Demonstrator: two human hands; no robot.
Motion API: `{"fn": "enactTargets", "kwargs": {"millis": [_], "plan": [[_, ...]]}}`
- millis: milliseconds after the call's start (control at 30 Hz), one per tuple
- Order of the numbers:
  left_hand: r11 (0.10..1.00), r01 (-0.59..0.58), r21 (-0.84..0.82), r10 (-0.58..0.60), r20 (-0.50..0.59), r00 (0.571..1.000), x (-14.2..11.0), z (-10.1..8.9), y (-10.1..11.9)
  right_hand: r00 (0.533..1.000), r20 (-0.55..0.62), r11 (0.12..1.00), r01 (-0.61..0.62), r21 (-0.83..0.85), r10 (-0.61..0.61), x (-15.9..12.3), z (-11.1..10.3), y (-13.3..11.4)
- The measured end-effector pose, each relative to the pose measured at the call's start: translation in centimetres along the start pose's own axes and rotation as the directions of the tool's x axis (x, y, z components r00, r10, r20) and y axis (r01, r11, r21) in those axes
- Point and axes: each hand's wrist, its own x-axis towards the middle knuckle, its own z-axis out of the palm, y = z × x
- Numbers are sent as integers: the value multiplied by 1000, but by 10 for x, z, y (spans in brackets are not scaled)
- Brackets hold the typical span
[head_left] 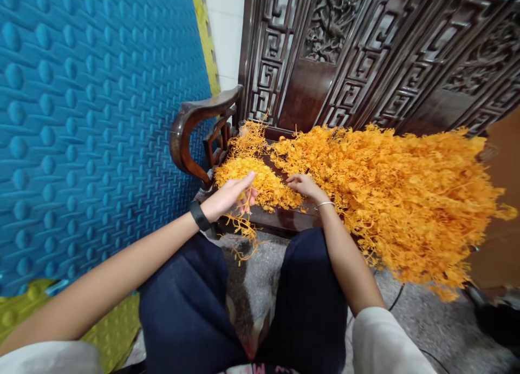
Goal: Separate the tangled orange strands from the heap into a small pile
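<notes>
Dark bench bears orange strands — frizzy, tangled.

Sprigs on bench, backrest behind; mat left

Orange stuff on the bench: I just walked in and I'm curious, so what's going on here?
At a dark wooden bench, a person's left hand holds some orange strands, their ends dangling past the front edge. The right hand is at the edge of the smaller orange pile; whether it grips anything is unclear. The larger orange pile lies to the right.
</notes>
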Motion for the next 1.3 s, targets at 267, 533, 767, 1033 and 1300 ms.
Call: {"fn": "enactTargets", "kwargs": {"millis": [267, 533, 767, 1033, 1300], "plan": [[1000, 2, 2, -3, 42, 999, 3, -1, -2, 1000, -30, 999, 4, -54, -5, -3, -1, 2], [1000, -24, -16, 25, 77, 997, 3, -3, -3, 978, -193, 997, 76, -23, -79, -4, 0, -5], [998, 41, 39, -49, 233, 971, 3, 0, 1, 956, -127, 815, 292, 501, -264, -43, 13, -48], [998, 54, 33, -60, 226, 972, 10, -1, -3, 834, -309, 700, 552, 454, -458, -88, 46, -85], [992, -29, -120, 37, 64, 997, 15, -1, -6, 690, -168, 693, 719, 49, -704, -97, 68, -86]]}}
